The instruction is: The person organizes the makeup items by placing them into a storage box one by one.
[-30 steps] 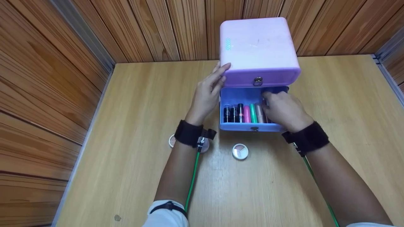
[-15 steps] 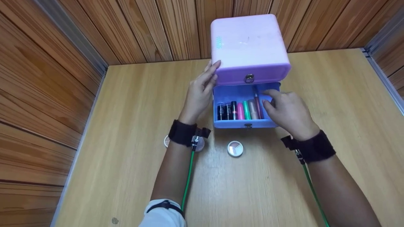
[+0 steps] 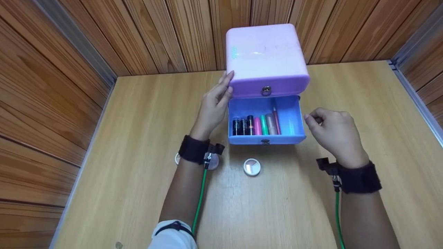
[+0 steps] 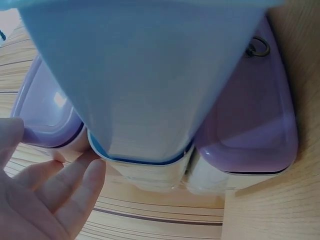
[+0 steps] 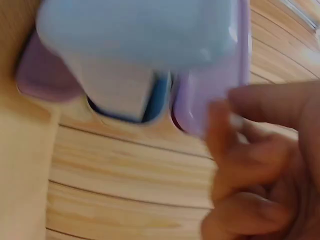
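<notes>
A small pink and purple drawer box stands at the back of the table, its blue middle drawer pulled out. Inside the drawer lie black tubes, a pink tube, a green tube, a grey tube and a slim dark red pencil-like stick. My left hand rests against the box's left side, fingers fairly straight and touching near the purple top drawer. Just right of the blue drawer, my right hand is in the air, fingers loosely curled, with nothing visible in it.
A round white-rimmed compact lies on the table in front of the drawer. Another round compact is partly covered by my left wristband. Wooden panels close off the back and left side.
My right hand has come out of the blue drawer and moved right, uncovering the dark red stick and the drawer's right end. The left hand stays on the box. The head view has shifted slightly.
</notes>
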`<move>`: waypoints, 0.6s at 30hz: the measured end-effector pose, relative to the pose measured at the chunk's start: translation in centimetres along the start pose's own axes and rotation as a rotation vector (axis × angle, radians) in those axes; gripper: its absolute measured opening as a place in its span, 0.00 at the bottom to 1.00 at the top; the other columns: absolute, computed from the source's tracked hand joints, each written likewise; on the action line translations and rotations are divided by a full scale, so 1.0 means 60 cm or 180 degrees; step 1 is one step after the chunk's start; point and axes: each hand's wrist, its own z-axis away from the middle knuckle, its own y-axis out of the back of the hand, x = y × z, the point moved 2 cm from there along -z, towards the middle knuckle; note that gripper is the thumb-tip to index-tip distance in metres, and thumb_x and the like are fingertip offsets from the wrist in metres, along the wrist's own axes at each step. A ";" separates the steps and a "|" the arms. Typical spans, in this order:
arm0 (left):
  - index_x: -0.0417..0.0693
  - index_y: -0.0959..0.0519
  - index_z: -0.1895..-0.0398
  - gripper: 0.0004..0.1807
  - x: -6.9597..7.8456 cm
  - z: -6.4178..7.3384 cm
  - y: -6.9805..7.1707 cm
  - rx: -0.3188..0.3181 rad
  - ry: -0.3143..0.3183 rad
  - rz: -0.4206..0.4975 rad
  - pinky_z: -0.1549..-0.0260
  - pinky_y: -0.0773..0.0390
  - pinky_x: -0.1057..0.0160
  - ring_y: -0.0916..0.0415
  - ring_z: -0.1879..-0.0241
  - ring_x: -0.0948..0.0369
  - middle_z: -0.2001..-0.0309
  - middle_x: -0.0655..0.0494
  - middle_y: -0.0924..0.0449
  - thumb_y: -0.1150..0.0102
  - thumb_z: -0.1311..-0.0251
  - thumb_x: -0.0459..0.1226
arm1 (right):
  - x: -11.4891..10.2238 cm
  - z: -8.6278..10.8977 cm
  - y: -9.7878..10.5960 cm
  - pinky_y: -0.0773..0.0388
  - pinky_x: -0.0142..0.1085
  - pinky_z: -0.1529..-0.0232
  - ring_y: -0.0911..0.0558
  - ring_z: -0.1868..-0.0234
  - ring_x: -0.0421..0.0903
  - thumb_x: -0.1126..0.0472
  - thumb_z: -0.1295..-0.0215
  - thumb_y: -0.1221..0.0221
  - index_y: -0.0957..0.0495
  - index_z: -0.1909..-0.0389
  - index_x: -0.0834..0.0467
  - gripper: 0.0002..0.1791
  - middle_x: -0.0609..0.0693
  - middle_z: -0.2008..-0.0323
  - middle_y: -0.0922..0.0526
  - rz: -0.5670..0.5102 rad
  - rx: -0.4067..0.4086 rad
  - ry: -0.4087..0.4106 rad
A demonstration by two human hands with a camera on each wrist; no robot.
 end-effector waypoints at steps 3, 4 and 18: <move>0.57 0.34 0.30 0.23 0.003 -0.001 -0.002 0.0040 0.0004 -0.0042 0.38 0.39 0.69 0.48 0.30 0.70 0.28 0.62 0.42 0.55 0.26 0.40 | 0.013 0.006 0.019 0.27 0.44 0.75 0.21 0.76 0.48 0.56 0.27 0.47 0.16 0.63 0.63 0.16 0.52 0.74 0.17 0.0074 -0.0418 -0.0112; 0.57 0.34 0.30 0.23 0.004 -0.001 0.000 0.0054 0.0015 -0.0060 0.38 0.39 0.69 0.48 0.30 0.69 0.28 0.61 0.42 0.54 0.26 0.40 | 0.015 0.008 0.024 0.26 0.46 0.72 0.20 0.73 0.49 0.56 0.27 0.48 0.16 0.60 0.63 0.17 0.53 0.72 0.16 0.0086 -0.0546 -0.0137; 0.52 0.48 0.23 0.34 0.013 0.017 0.007 -0.0195 0.0321 -0.0407 0.45 0.28 0.67 0.29 0.40 0.64 0.26 0.57 0.45 0.58 0.27 0.52 | 0.024 0.029 0.034 0.22 0.53 0.58 0.18 0.56 0.56 0.51 0.28 0.45 0.22 0.44 0.65 0.23 0.59 0.56 0.16 0.0090 -0.1746 -0.0099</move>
